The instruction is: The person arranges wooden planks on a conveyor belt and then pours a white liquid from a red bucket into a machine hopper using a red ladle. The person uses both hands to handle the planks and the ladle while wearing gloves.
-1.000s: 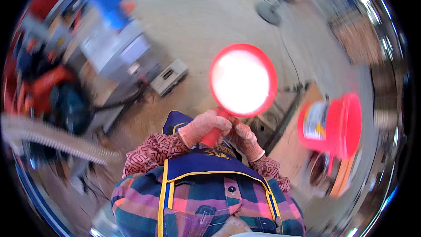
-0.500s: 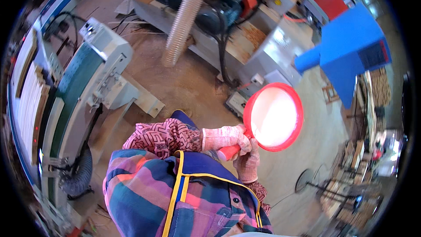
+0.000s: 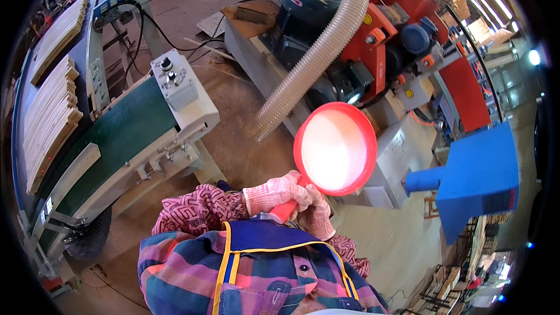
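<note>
A red long-handled dipper (image 3: 301,140) is held out in front of my chest. Its round bowl is filled with bright white stuff (image 3: 335,154), too overexposed to tell whether liquid or powder. My left hand (image 3: 280,192), in a pinkish knitted glove, is closed round the red handle (image 3: 284,212) near the bowl. Right beside it, my right hand (image 3: 315,213) in a matching glove is closed on the same handle, under the bowl's edge; its fingers are partly hidden. The handle's end points back toward my blue apron (image 3: 268,233).
On the left runs a green-belted conveyor (image 3: 131,119) with a control box (image 3: 175,84); wooden strips (image 3: 55,119) lie beside it. Ahead, a ribbed hose (image 3: 315,64) hangs before a red machine (image 3: 356,52) with motors. A blue hopper-like box (image 3: 478,178) stands at right.
The view has lifted and turned, so the conveyor, machines and blue box sit lower in it. The dipper shows further left and slightly higher, with both hands still on its handle.
</note>
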A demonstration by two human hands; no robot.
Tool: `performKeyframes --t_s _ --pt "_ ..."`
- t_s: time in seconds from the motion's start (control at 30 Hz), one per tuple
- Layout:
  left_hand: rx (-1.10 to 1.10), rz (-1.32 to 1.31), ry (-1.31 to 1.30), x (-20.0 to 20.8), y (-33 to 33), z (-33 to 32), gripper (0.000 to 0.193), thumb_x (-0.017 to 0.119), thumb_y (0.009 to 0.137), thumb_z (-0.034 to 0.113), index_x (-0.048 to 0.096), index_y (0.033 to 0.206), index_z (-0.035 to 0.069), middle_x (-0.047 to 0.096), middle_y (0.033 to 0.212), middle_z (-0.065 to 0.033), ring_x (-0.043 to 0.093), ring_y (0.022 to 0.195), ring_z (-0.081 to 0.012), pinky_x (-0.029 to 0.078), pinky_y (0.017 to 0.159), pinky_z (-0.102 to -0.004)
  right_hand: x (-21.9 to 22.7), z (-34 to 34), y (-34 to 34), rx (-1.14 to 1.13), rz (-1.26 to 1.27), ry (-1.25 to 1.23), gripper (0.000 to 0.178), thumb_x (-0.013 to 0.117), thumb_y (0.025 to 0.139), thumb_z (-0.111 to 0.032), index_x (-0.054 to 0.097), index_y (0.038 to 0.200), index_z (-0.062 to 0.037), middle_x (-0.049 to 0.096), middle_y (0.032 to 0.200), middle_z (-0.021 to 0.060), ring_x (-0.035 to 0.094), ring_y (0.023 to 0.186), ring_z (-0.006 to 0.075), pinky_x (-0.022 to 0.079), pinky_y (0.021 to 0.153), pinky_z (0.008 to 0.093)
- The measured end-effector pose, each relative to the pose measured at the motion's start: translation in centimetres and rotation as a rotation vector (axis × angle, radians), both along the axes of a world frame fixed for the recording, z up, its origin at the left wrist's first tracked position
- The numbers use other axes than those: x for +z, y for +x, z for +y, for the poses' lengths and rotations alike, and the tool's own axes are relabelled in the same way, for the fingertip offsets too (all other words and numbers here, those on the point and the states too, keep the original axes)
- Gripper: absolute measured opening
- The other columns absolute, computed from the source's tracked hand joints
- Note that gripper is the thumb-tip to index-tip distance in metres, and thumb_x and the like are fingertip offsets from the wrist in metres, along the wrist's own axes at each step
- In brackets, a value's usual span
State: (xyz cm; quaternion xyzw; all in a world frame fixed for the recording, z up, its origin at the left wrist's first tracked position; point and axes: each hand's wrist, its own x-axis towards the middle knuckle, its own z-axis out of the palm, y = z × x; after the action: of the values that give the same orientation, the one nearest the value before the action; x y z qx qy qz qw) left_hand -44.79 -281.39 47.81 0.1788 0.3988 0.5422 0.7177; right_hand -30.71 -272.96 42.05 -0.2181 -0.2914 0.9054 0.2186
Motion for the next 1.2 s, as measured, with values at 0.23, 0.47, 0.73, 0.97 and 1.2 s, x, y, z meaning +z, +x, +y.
performKeyframes --t_s 0.23,0.47,0.73,0.97,1.2 --pt "0.225 -0.110 0.129 2.9 -5.1 6.4 0.028 0.063 0.080 0.010 0.050 0.106 0.005 0.057 0.072 -0.0047 0.058 0.052 -0.0150 0.050 0.046 -0.0275 4.1 8.8 -7.2 0.172 -0.012 0.129 0.035 0.062 0.094 -0.022 0.054 0.125 -0.0089 0.063 0.107 0.0043 0.062 0.098 0.0181 0.051 0.086 0.0356" --pt "0.444 -0.125 0.226 6.1 -7.2 13.3 0.032 0.064 0.080 0.017 0.051 0.106 0.003 0.057 0.070 -0.0064 0.057 0.049 -0.0169 0.049 0.044 -0.0284 8.4 18.2 -11.7 0.461 0.023 0.079 0.044 0.064 0.092 -0.022 0.051 0.131 -0.0063 0.059 0.120 0.0077 0.057 0.109 0.0185 0.046 0.096 0.0335" --pt "0.609 0.119 0.161 9.7 -12.3 13.9 0.029 0.064 0.079 0.023 0.056 0.096 0.001 0.058 0.065 -0.0067 0.055 0.044 -0.0161 0.047 0.039 -0.0271 11.1 20.1 -19.9 0.530 0.131 0.607 0.033 0.061 0.095 -0.025 0.060 0.122 -0.0045 0.065 0.113 0.0056 0.060 0.103 0.0143 0.049 0.091 0.0297" --pt "0.707 0.080 0.135 9.5 -17.7 15.3 0.023 0.063 0.080 0.019 0.058 0.090 0.000 0.056 0.062 -0.0067 0.054 0.043 -0.0171 0.046 0.038 -0.0276 10.5 21.4 -27.2 0.676 0.085 0.115 0.025 0.061 0.095 -0.025 0.070 0.109 -0.0065 0.069 0.098 0.0040 0.064 0.092 0.0123 0.051 0.081 0.0288" --pt "0.851 0.042 0.196 8.6 -21.6 17.3 0.021 0.063 0.080 0.018 0.057 0.088 -0.001 0.056 0.061 -0.0068 0.052 0.042 -0.0155 0.045 0.037 -0.0258 10.7 23.5 -31.9 0.672 0.114 0.509 0.024 0.065 0.091 -0.031 0.071 0.102 -0.0106 0.068 0.092 0.0010 0.062 0.083 0.0113 0.050 0.074 0.0289"
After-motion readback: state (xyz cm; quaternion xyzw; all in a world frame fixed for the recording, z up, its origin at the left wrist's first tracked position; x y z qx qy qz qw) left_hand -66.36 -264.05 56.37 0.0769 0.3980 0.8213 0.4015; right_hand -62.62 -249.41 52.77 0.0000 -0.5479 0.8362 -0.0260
